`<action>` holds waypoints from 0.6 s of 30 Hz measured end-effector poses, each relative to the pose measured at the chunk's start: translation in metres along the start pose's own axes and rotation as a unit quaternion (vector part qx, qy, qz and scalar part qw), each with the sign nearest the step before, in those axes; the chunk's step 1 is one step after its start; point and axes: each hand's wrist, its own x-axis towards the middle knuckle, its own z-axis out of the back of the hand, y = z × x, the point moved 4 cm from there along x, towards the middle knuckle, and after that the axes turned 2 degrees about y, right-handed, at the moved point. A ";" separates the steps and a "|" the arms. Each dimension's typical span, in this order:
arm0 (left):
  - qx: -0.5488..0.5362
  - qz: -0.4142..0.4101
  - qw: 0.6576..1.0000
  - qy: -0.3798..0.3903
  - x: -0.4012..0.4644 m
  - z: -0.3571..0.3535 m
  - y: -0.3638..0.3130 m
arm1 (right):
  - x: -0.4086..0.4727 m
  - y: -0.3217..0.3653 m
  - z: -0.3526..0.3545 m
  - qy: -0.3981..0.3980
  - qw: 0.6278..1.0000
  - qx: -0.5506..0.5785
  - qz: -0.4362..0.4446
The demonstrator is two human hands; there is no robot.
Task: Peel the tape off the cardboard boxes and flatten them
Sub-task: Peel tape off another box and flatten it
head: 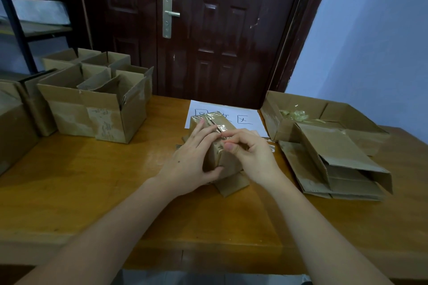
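In the head view, your left hand [193, 159] grips the small taped box [215, 143] at mid-counter, fingers laid over its top and thumb curled under its near end, so it is closed around the box. Your right hand [249, 154] is curled, with thumb and forefinger pinched at the tape strip [214, 122] that runs along the top seam; whether a free end is already lifted cannot be told from here. To do this step well, keep the left hand pressing the box down on the counter [104, 192] so it does not rise with the pull. Take the tape close to where it meets the cardboard, and draw it back low and steadily along the seam, not straight up; this likely limits tearing of the paper face and snapping of the strip. The box is brown cardboard, closed, and its top carries glossy clear tape that is wrinkled and catches the light. It stands on loose cardboard flaps and overlaps the near edge of a white paper sheet [245, 120] with handwritten characters. On your left stand open boxes [92, 104] bearing tape residue. On your right lies a stack of flattened boxes [335, 164], and behind it an open carton [273, 118] holds crumpled tape scraps [294, 114].
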 end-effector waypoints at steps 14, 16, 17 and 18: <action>-0.021 -0.027 0.998 0.050 0.006 0.005 0.014 | 0.003 0.000 0.007 -0.045 0.997 -0.039 -0.054; -0.024 -0.026 0.998 0.050 0.007 0.004 0.015 | 0.004 -0.002 0.007 -0.056 0.995 -0.054 -0.057; -0.025 -0.026 0.998 0.051 0.007 0.004 0.015 | 0.004 -0.002 0.007 -0.061 0.995 -0.052 -0.060; -0.026 -0.026 0.998 0.052 0.007 0.003 0.016 | 0.004 -0.002 0.007 -0.067 0.995 -0.047 -0.064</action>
